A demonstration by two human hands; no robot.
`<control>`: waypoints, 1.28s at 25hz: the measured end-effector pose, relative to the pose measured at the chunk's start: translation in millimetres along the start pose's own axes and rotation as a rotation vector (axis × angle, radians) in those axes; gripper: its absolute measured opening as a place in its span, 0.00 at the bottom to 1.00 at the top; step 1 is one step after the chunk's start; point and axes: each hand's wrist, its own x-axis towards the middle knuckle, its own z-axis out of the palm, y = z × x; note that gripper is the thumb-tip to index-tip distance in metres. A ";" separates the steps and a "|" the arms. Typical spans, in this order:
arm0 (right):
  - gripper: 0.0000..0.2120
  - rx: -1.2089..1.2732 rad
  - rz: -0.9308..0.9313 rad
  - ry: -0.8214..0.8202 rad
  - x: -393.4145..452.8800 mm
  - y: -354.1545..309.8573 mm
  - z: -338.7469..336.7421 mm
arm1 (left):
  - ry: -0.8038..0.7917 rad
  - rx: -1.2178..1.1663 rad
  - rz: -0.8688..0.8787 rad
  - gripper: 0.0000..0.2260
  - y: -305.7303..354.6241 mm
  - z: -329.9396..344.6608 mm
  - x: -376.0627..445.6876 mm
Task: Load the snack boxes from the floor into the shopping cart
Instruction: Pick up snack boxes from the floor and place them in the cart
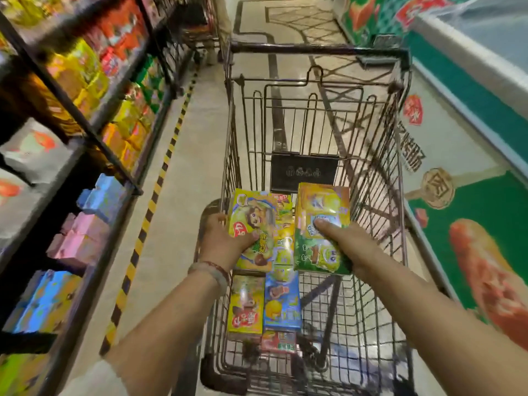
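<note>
Head view, sweeping left to right: shelves [85, 115] on the left, then the left hand [225, 241] gripping a yellow lion box [253, 224], thumb curled over its face. Boxes already lie in the shopping cart [400, 155] beneath. Now the right hand [347, 247] clasps a green box [323, 221], thumb on top. Both boxes run lengthwise away from the fingers, hovering over the basket, so lowering looks next.
</note>
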 end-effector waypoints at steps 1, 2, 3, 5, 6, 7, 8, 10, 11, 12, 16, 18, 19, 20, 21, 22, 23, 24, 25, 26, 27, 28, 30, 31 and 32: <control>0.06 0.005 0.012 0.030 16.8 1.4 1.9 | -0.006 0.031 0.021 0.27 -4.0 10.2 17.4; 0.06 0.010 0.025 0.055 33.1 4.5 2.2 | -0.009 0.051 0.029 0.26 -6.6 21.4 31.6; 0.06 0.013 0.042 0.097 49.4 9.1 1.7 | -0.009 0.048 0.028 0.25 -11.8 33.5 46.2; 0.04 0.032 0.063 0.183 80.5 20.5 -0.7 | 0.008 0.010 0.009 0.24 -24.6 57.0 74.1; 0.10 0.041 0.089 0.206 99.8 29.7 -3.6 | 0.030 0.002 -0.013 0.24 -32.1 70.0 89.3; 0.19 0.028 0.122 0.214 116.6 37.9 -4.4 | 0.064 0.008 -0.030 0.24 -44.0 81.2 107.0; 0.26 0.014 0.144 0.229 133.3 46.5 -5.0 | 0.090 0.018 -0.042 0.25 -53.4 91.5 121.9; 0.26 -0.020 0.149 0.235 171.6 64.8 -7.1 | 0.119 0.032 -0.065 0.26 -76.9 113.3 158.9; 0.20 -0.034 0.136 0.218 189.9 74.4 -7.4 | 0.121 0.044 -0.080 0.27 -87.4 124.2 176.1; 0.15 -0.037 0.134 0.208 203.0 80.8 -7.6 | 0.122 0.057 -0.096 0.27 -97.9 132.6 192.2; 0.06 -0.077 0.120 0.178 250.4 101.5 -1.9 | 0.202 0.103 -0.089 0.23 -124.9 150.0 236.3; 0.27 -0.039 0.166 0.129 272.0 107.6 5.0 | 0.263 0.192 0.014 0.22 -127.0 153.0 239.7; 0.36 -0.030 0.183 0.114 279.9 110.5 7.9 | 0.294 0.304 0.098 0.20 -130.9 156.0 238.3; 0.38 -0.052 0.168 0.124 284.0 113.7 9.2 | 0.325 0.454 0.192 0.17 -129.4 158.0 230.3; 0.37 -0.125 0.151 0.153 283.8 114.7 11.0 | 0.355 0.568 0.252 0.15 -126.7 160.6 220.4; 0.34 -0.233 0.118 0.195 282.5 113.9 13.3 | 0.356 0.638 0.261 0.15 -126.5 162.2 213.2; 0.31 -0.349 0.085 0.239 277.7 112.5 16.0 | 0.345 0.686 0.256 0.16 -124.7 163.4 206.7; 0.27 -0.438 0.026 0.246 273.5 112.2 18.9 | 0.279 0.722 0.223 0.17 -127.4 162.7 204.6; 0.26 -0.530 -0.035 0.224 270.9 114.3 21.3 | 0.213 0.764 0.208 0.19 -131.8 162.1 204.5; 0.27 -0.597 -0.103 0.197 272.5 119.5 22.1 | 0.153 0.805 0.206 0.21 -135.9 160.8 206.7; 0.26 -0.635 -0.123 0.186 274.7 120.7 23.4 | 0.114 0.854 0.224 0.22 -139.1 160.0 210.6; 0.25 -0.647 -0.150 0.180 277.7 123.1 23.6 | 0.073 0.914 0.239 0.22 -141.6 158.9 215.2; 0.27 -0.658 -0.188 0.155 275.8 125.8 23.7 | 0.039 1.021 0.278 0.17 -143.7 157.5 221.3; 0.30 -0.659 -0.195 0.147 271.6 127.8 25.1 | 0.048 1.038 0.279 0.15 -143.8 157.0 222.5; 0.34 -0.665 -0.211 0.133 267.3 130.4 25.3 | 0.052 1.035 0.254 0.15 -140.5 156.7 222.0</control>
